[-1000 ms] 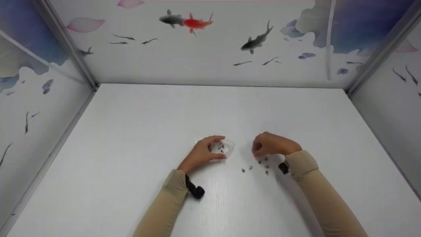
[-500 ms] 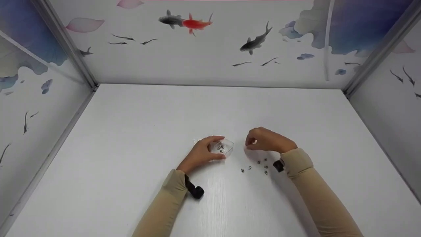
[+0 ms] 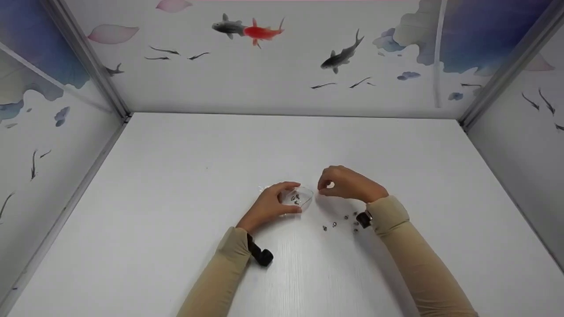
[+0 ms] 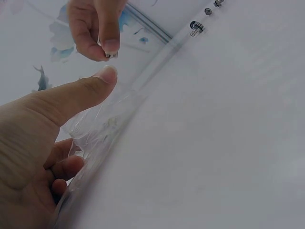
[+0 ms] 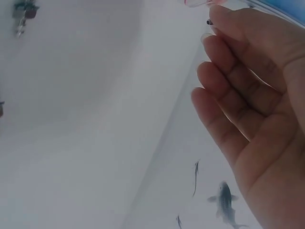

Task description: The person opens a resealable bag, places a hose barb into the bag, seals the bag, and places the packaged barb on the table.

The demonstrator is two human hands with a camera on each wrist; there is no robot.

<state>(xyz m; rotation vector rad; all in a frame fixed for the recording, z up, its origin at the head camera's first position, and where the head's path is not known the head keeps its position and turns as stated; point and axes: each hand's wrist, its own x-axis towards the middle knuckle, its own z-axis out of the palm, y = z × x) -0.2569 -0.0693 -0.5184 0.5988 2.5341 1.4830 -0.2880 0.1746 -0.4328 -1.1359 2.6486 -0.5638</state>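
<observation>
My left hand (image 3: pixel 267 206) grips a small clear plastic box (image 3: pixel 308 199) near the middle of the table, thumb on the near side and fingers on the far side. Inside the box lie a few small metal pieces (image 3: pixel 295 199). Just right of its rim is my right hand (image 3: pixel 351 183), raised above the table. Between thumb and index finger it pinches a tiny metal piece (image 4: pixel 111 55), mostly covered by the fingertips. In the right wrist view only a dark end of this piece (image 5: pixel 209 22) shows, and the other fingers are loosely bent.
Several loose small metal pieces (image 3: pixel 334 224) lie scattered on the white table (image 3: pixel 176 220), below the right hand and partly behind its wrist camera (image 3: pixel 364 219). Printed panels with fish (image 3: pixel 341 57) wall the table at the back and both sides.
The right hand has lifted and moved left, from above the loose pieces to beside the box, carrying the tiny metal piece. The left hand and the box stay where they were.
</observation>
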